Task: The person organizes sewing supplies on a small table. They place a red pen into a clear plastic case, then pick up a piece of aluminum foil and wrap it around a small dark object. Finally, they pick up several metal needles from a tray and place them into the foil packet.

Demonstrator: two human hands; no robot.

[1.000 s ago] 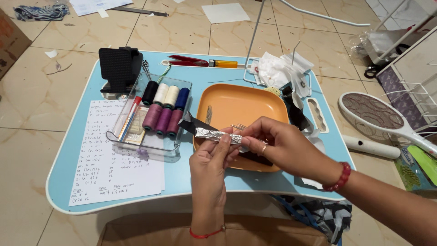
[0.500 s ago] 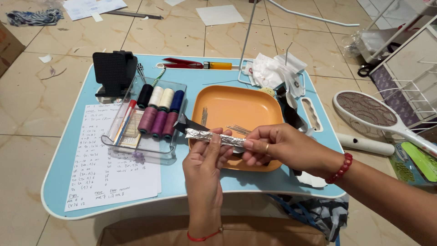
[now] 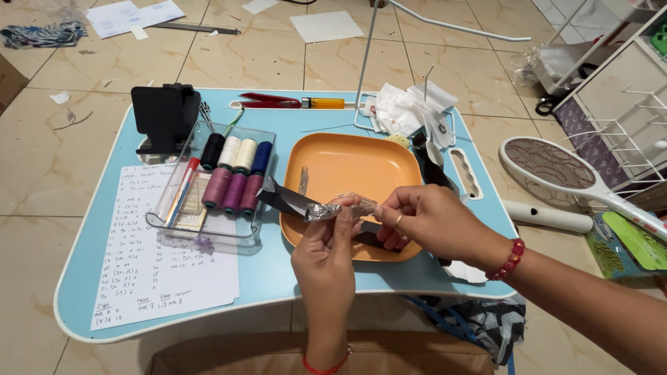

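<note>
My left hand [image 3: 330, 253] and my right hand [image 3: 424, 221] together pinch a crumpled silver foil strip [image 3: 326, 210] above the front edge of an orange square plate [image 3: 347, 167]. A black paper strip [image 3: 285, 199] juts out to the left beneath the foil. Thin sewing needles [image 3: 303, 180] lie on the plate, and more needles [image 3: 358, 200] show by my right fingertips. A ring sits on a right finger and a red bead bracelet on that wrist.
A clear tray [image 3: 212, 229] of thread spools [image 3: 233, 173] stands left on the blue lap table [image 3: 90, 229], with a handwritten sheet [image 3: 153, 257], black stand [image 3: 165, 111], red snips [image 3: 267, 101] and white scraps [image 3: 410, 111]. A racket-shaped swatter [image 3: 556, 167] lies on the tiled floor.
The foil strip now looks shorter and more bunched between my fingers. My right hand has moved left toward my left hand. The camera view has shifted slightly.
</note>
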